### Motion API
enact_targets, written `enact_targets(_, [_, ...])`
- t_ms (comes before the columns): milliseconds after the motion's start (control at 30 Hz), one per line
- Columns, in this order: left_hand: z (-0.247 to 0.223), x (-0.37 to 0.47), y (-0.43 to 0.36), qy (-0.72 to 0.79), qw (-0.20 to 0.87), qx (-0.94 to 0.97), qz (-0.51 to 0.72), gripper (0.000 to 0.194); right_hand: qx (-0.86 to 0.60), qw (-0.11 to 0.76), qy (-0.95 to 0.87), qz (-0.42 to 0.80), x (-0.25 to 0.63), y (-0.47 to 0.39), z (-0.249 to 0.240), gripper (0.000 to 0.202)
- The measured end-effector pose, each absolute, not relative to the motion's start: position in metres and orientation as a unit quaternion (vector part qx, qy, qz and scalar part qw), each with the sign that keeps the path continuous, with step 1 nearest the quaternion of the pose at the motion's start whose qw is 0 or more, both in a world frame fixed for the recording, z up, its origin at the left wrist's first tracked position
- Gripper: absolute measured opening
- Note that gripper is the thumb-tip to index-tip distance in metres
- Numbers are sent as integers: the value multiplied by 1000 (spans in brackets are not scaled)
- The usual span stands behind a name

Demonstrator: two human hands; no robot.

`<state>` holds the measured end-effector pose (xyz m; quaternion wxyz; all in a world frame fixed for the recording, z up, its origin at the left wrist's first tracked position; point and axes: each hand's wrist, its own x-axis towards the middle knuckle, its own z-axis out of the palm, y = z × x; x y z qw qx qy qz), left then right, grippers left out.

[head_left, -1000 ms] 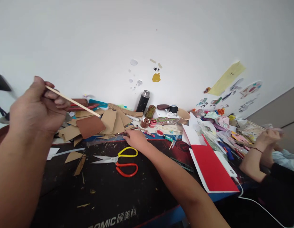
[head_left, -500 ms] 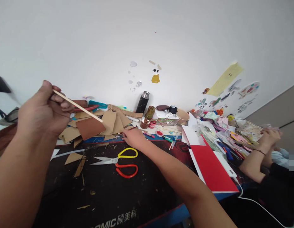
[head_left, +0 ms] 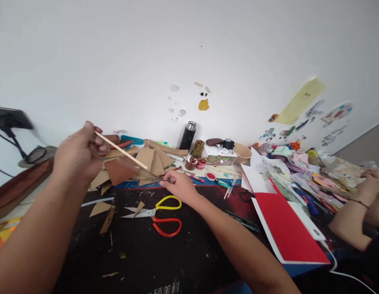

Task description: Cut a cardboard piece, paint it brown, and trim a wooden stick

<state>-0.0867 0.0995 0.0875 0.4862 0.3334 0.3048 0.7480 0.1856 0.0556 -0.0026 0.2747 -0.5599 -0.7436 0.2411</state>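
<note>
My left hand (head_left: 81, 151) is closed on a thin wooden stick (head_left: 122, 151), which slants down to the right over cardboard scraps (head_left: 146, 159). My right hand (head_left: 177, 183) is closed at the back of the dark mat (head_left: 140, 261), pinching a thin object, blurred toward its left end, that I cannot make out. In front of that hand lie scissors (head_left: 158, 214) with one yellow and one red handle, their blades pointing left and parted. A small cardboard piece (head_left: 139, 209) rests across the blades.
Behind my right hand stand a black flask (head_left: 188, 135), a green jar (head_left: 197, 148) and small red pots. A red sheet (head_left: 287, 224) lies to the right, beside a white power strip (head_left: 307, 220) and piled craft materials. Another person's hands (head_left: 371, 183) are at the far right.
The view has shifted left. My right hand has lifted a thin object off the scraps' edge, and a small cardboard piece now lies on the scissor blades. The stick stays in my left hand.
</note>
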Motion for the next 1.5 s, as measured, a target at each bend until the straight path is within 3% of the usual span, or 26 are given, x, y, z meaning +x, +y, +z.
enact_targets(133, [74, -81, 102, 356, 457, 354, 734, 26, -491, 372, -656, 437, 190, 59, -5, 29])
enact_targets(233, [62, -78, 107, 394, 449, 364, 715, 26, -453, 424, -597, 508, 194, 60, -10, 41])
enact_targets(367, [45, -69, 111, 432, 464, 400, 662, 26, -453, 414, -604, 509, 201, 54, -22, 44])
enact_targets(633, [18, -41, 109, 480, 544, 412, 552, 35, -434, 350, -637, 532, 209, 38, -30, 27])
enact_targets(800, [15, -32, 108, 431, 574, 364, 594, 35, -425, 377, -596, 567, 212, 41, -29, 30])
enact_targets(1100, [31, -23, 103, 370, 555, 310, 678, 17, -390, 457, -515, 612, 218, 48, -24, 41])
enact_targets(1500, [30, -20, 104, 399, 514, 293, 700, 20, -370, 483, -516, 603, 221, 48, -20, 40])
